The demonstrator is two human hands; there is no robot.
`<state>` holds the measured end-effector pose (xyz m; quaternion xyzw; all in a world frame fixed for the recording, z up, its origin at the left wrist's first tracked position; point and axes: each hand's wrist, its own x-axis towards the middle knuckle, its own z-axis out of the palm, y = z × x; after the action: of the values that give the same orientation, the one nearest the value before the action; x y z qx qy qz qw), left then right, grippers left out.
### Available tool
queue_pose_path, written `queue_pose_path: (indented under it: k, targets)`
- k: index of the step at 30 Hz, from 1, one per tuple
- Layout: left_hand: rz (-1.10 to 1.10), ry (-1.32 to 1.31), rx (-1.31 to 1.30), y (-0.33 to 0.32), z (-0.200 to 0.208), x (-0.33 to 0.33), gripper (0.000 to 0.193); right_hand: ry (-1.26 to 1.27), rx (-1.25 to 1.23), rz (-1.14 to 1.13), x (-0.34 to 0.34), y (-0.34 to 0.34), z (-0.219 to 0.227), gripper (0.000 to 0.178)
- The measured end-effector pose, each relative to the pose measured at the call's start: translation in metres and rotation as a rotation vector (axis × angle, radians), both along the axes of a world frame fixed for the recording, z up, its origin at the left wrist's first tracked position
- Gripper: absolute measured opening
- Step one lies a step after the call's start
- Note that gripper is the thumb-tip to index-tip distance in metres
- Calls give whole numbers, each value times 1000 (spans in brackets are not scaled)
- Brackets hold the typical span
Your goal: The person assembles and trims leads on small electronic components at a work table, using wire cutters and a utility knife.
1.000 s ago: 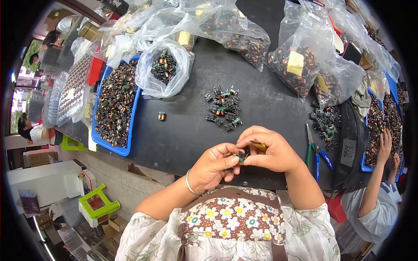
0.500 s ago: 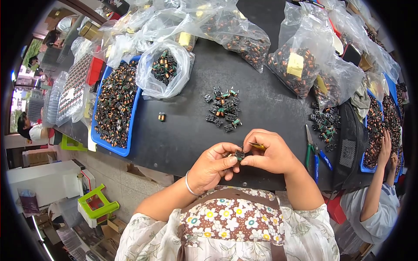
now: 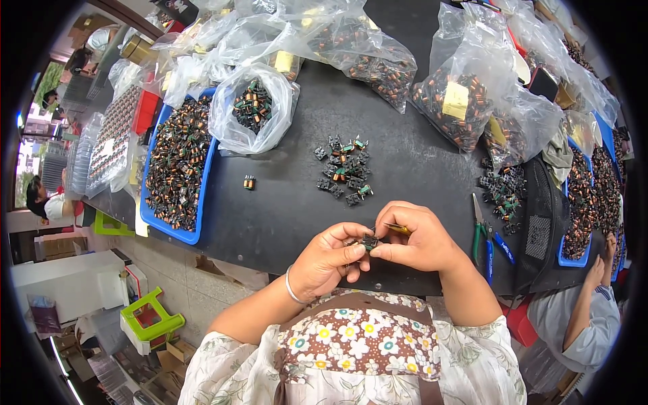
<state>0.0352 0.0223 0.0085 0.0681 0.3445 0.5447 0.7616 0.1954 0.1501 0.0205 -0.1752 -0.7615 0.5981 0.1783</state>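
Both turned inward: L hand [image 3: 327, 260], R hand [image 3: 420, 241], fingers clamped on blk part [image 3: 369, 241] (thumbs close).

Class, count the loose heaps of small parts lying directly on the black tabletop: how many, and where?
2: one heap lies in the middle, the other heap to the right, near the green-handled pliers. Plastic bags may hide more.

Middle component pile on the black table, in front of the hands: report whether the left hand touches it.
Apart. The head view shows a strip of black tabletop between the left hand and the component pile.
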Motion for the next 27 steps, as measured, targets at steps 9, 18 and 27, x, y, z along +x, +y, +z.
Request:
queue_pose_path:
  k: [9, 18, 27]
  targets:
    - [10, -22, 10, -1, 3, -1, 24, -4, -39, 4, 0, 0, 2, 19]
    - [9, 0, 6, 0, 5, -4, 22, -50, -79, 6, -1, 1, 4, 17]
    - [23, 44, -4, 0, 5, -2, 18, -18, -81, 16, -2, 2, 2, 16]
